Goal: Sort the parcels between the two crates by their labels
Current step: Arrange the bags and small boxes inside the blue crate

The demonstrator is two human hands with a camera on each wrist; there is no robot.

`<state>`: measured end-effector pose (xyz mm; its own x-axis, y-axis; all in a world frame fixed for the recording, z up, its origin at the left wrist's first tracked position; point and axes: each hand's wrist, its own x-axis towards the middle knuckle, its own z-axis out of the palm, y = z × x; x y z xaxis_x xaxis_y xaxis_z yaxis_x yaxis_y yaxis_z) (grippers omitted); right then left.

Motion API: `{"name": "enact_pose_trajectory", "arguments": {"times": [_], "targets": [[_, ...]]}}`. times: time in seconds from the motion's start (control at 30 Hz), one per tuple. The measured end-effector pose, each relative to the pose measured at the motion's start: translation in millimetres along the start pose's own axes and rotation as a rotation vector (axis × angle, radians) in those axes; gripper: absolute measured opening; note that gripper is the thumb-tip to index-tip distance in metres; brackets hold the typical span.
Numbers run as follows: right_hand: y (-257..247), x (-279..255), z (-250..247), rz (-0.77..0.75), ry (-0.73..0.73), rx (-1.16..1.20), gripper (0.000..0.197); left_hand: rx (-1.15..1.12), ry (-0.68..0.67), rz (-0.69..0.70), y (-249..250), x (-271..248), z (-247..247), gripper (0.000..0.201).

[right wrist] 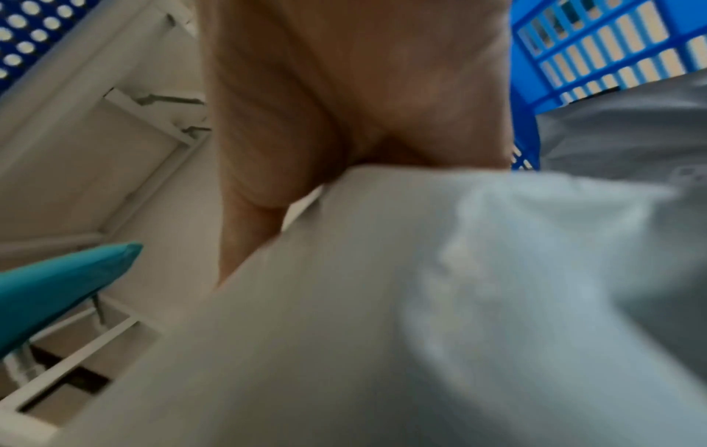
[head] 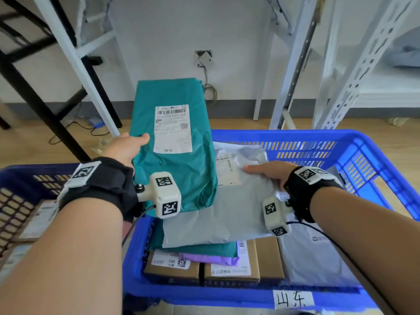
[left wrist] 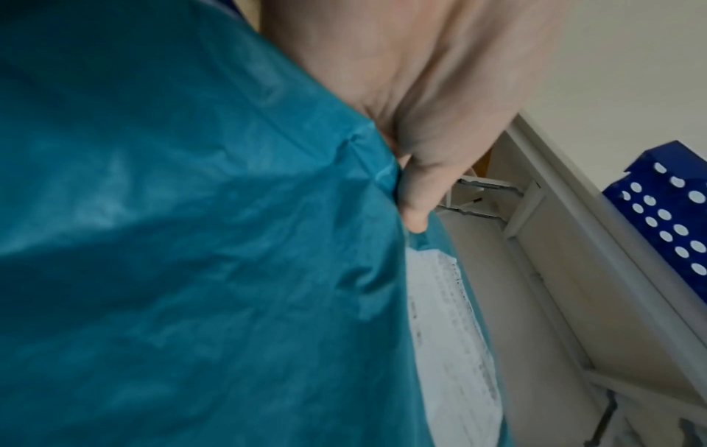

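My left hand (head: 127,145) grips the left edge of a teal mailer bag (head: 179,173), thumb on its front, and holds it upright above the gap between the crates; its white label (head: 172,129) faces me. In the left wrist view the thumb (left wrist: 421,193) pinches the teal mailer bag (left wrist: 191,257). My right hand (head: 270,172) holds a grey mailer bag (head: 218,219) by its right side, thumb on top, raised over the right blue crate (head: 368,160). In the right wrist view the grey mailer bag (right wrist: 382,332) fills the foreground and hides the fingers.
The right crate holds cardboard boxes (head: 227,269), a purple bag (head: 211,260), another teal bag and a white mailer (head: 318,258); a handwritten tag (head: 293,298) is on its front wall. The left blue crate (head: 20,183) holds labelled parcels. White shelf legs (head: 354,71) and a black frame (head: 34,94) stand behind.
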<state>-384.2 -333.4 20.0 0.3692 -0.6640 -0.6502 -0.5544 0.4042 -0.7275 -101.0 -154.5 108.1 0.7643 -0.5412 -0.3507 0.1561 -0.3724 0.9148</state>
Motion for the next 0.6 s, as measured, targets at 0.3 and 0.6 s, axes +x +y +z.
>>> {"name": "enact_pose_trajectory", "arguments": {"times": [0.3,0.6], "targets": [[-28.6,-26.4,-37.4,-0.124,0.325,-0.337,0.014,-0.069,-0.065,-0.056,-2.4,-2.0,17.0,0.028],[70.8,-27.5,-156.4,0.155,0.659,-0.644,0.037,-0.044,-0.275,-0.063,-18.5,-17.2,99.1,0.019]]}}
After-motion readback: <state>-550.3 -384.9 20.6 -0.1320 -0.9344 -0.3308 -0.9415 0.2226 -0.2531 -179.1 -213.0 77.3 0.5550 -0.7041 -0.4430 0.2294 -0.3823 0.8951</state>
